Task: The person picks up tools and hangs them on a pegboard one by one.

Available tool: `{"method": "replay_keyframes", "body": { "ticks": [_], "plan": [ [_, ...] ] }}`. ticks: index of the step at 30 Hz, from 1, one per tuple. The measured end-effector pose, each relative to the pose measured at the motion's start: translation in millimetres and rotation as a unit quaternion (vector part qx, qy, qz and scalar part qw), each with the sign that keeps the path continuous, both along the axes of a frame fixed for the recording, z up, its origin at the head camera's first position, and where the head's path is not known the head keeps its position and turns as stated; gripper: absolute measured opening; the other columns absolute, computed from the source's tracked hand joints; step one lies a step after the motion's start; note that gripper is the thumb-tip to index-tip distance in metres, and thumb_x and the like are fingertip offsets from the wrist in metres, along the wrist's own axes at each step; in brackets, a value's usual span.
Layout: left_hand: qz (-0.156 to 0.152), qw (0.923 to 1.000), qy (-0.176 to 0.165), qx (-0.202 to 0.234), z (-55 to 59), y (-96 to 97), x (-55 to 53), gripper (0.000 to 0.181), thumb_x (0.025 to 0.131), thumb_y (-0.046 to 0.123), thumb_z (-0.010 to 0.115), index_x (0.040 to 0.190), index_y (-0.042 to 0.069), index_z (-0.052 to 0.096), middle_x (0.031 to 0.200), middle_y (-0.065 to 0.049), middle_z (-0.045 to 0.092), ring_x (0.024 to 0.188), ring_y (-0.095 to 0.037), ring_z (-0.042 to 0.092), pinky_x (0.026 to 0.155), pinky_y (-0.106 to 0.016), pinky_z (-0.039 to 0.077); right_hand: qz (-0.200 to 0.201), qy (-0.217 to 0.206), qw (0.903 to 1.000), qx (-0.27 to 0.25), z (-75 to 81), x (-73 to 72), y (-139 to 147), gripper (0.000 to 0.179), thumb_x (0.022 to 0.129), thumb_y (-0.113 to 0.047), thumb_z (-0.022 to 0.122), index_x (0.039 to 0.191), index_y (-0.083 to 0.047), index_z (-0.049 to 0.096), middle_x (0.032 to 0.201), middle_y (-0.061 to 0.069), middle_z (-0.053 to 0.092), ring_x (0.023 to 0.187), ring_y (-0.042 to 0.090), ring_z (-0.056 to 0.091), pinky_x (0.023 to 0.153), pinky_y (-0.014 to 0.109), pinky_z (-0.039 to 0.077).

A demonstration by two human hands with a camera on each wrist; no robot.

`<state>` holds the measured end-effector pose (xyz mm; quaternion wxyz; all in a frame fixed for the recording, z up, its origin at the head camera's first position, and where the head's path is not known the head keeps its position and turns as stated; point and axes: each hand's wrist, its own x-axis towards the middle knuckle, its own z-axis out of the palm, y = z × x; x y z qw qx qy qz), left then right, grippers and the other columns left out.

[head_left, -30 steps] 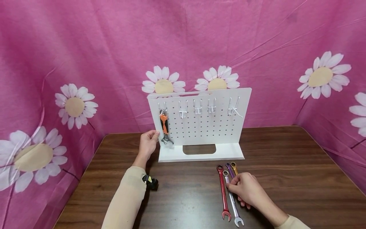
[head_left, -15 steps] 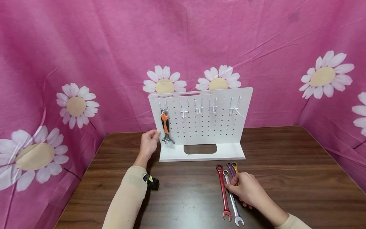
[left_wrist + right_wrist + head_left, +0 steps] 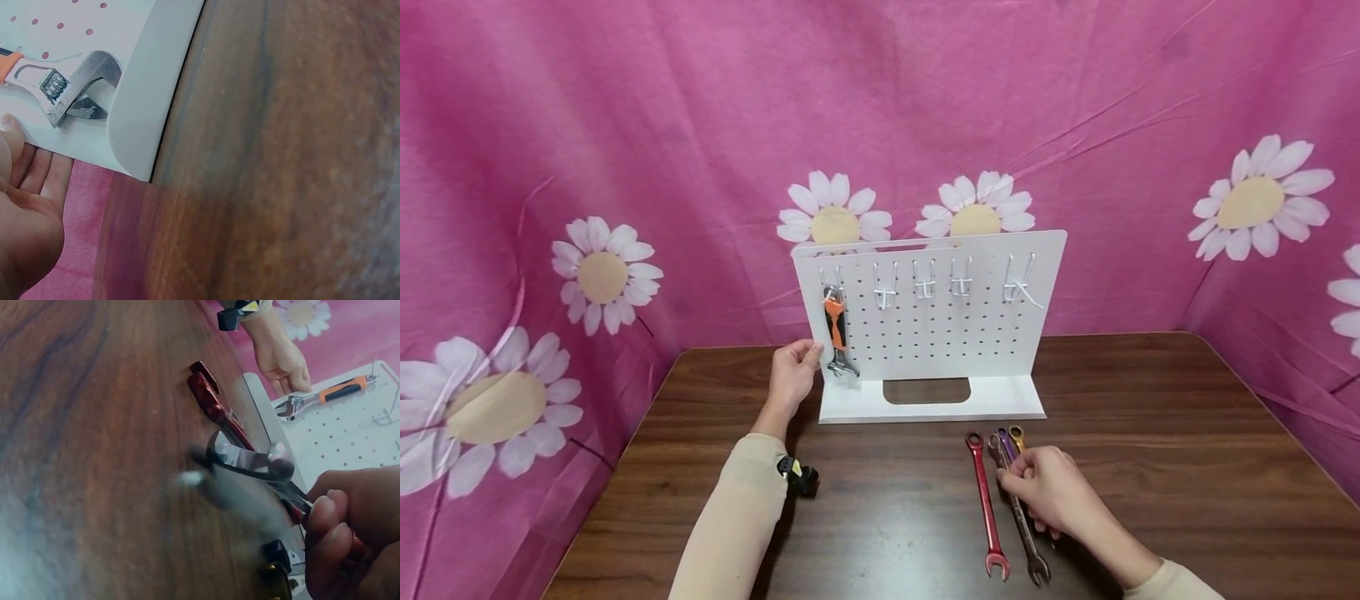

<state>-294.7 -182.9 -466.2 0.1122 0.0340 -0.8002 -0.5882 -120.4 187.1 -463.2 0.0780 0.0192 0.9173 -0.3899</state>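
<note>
A person's right hand pinches a silver wrench over a wooden table, between a red wrench and a purple wrench; the left hand pinches a white pegboard's left edge.

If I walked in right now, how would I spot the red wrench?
Start at the white pegboard on the wooden table. In front of it, near the right hand, are several wrenches. The red wrench is leftmost in the head view and the only red one.
</note>
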Motion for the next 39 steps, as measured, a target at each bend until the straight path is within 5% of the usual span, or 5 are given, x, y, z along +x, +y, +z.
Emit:
{"method": "replay_keyframes", "body": {
  "ticks": [13, 18, 27, 39],
  "plan": [
    [0.000, 1.0000, 0.009, 0.003, 1.0, 0.1, -0.7, 0.021, 0.108, 0.011, 0.067, 0.109, -0.007, 0.078, 0.091, -0.013, 0.077, 0.082, -0.005, 0.065, 0.079, -0.020, 0.058, 0.025, 0.100, 0.9946, -0.014, 11.4, -5.1, 7, 0.015, 0.098, -0.020, 0.078, 0.086, -0.014, 0.074, 0.061, -0.005, 0.061, 0.054, 0.004, 0.055, 0.054, 0.024, 0.045],
    [0.001, 1.0000, 0.007, 0.002, 1.4, 0.0, -1.4, 0.021, 0.108, 0.012, 0.067, 0.109, -0.006, 0.078, 0.093, -0.015, 0.078, 0.084, -0.007, 0.067, 0.085, -0.028, 0.061, 0.042, 0.073, 0.9925, -0.089, 15.4, -9.0, 9, 0.016, 0.101, -0.016, 0.075, 0.092, -0.003, 0.075, 0.075, 0.004, 0.074, 0.059, 0.008, 0.066, 0.057, 0.026, 0.057],
    [0.004, 1.0000, 0.007, 0.004, 0.9, 0.0, -1.7, 0.022, 0.109, 0.012, 0.066, 0.107, -0.006, 0.078, 0.091, -0.011, 0.077, 0.084, -0.006, 0.066, 0.084, -0.026, 0.061, 0.056, 0.014, 0.9735, -0.221, 15.9, -15.0, 10, 0.025, 0.106, -0.009, 0.068, 0.108, 0.015, 0.068, 0.089, 0.022, 0.078, 0.068, 0.020, 0.077, 0.064, 0.035, 0.068],
    [-0.008, 0.9998, 0.016, 0.004, -0.8, 0.0, -1.8, 0.021, 0.108, 0.010, 0.066, 0.104, -0.009, 0.076, 0.084, -0.009, 0.074, 0.080, -0.008, 0.063, 0.074, -0.014, 0.054, 0.017, 0.056, 0.9749, -0.215, 23.3, -25.4, -2, 0.027, 0.105, -0.016, 0.072, 0.111, 0.010, 0.072, 0.087, 0.015, 0.079, 0.063, 0.017, 0.074, 0.059, 0.035, 0.064]
  ]
}}
